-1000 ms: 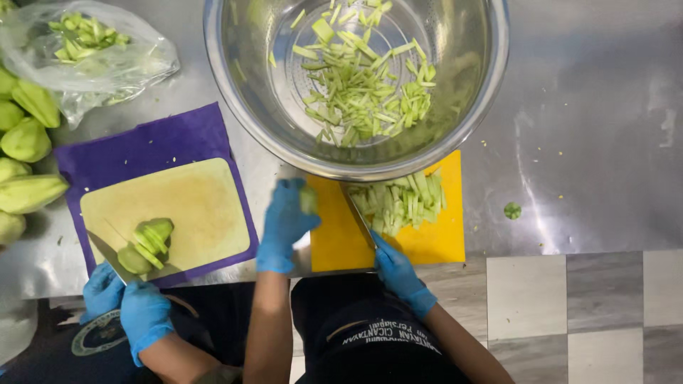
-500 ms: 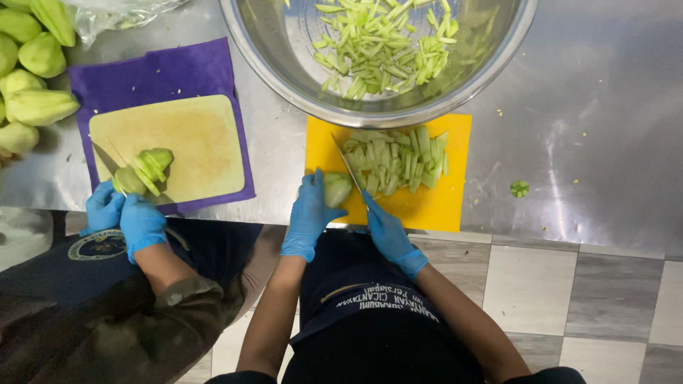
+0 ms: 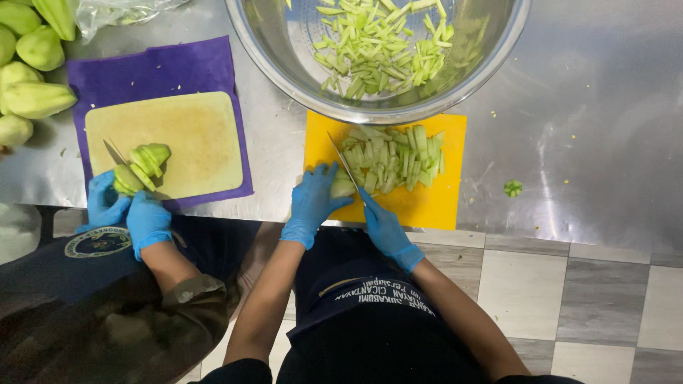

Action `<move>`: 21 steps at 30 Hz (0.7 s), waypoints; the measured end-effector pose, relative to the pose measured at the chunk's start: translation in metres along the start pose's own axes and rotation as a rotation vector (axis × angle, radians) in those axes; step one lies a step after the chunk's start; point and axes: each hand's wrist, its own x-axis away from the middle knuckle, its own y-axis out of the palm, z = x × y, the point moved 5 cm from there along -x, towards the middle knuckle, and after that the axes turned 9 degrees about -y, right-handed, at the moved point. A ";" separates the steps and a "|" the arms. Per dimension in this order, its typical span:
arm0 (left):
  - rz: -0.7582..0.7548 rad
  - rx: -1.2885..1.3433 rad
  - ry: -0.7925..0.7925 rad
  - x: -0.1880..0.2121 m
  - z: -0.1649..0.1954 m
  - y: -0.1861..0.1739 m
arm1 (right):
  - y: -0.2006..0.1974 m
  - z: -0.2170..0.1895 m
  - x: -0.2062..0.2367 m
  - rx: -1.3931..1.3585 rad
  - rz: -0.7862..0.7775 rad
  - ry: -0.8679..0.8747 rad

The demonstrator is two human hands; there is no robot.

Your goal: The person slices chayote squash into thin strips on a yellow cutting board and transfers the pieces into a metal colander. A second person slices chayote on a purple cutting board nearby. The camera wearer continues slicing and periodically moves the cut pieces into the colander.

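Observation:
My left hand (image 3: 311, 202), in a blue glove, presses a pale green vegetable piece (image 3: 343, 188) onto the yellow cutting board (image 3: 427, 203). My right hand (image 3: 380, 226), also gloved, grips a knife (image 3: 344, 165) whose blade lies right beside that piece. Cut green strips (image 3: 395, 160) are piled on the board to the right of the blade. Behind the board stands a big steel bowl (image 3: 284, 60) holding several more strips.
A co-worker's gloved hands (image 3: 128, 213) slice a green vegetable (image 3: 142, 167) on a beige board (image 3: 192, 135) over a purple mat (image 3: 156, 67). Whole green vegetables (image 3: 32, 71) lie at far left. A green scrap (image 3: 513, 188) sits on the steel counter.
The view has shifted slightly so the bowl and boards sit a little higher. My hands stay on the yellow board, with the knife beside the piece. The co-worker keeps slicing.

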 end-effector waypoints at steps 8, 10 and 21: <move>-0.027 0.088 -0.110 0.006 -0.012 0.016 | 0.000 0.009 0.003 -0.051 -0.019 0.115; -0.075 0.104 -0.142 0.007 -0.014 0.018 | -0.001 0.015 0.006 -0.283 -0.051 0.285; 0.201 0.436 -0.116 0.029 -0.033 0.021 | -0.010 -0.033 0.014 -0.004 -0.047 -0.094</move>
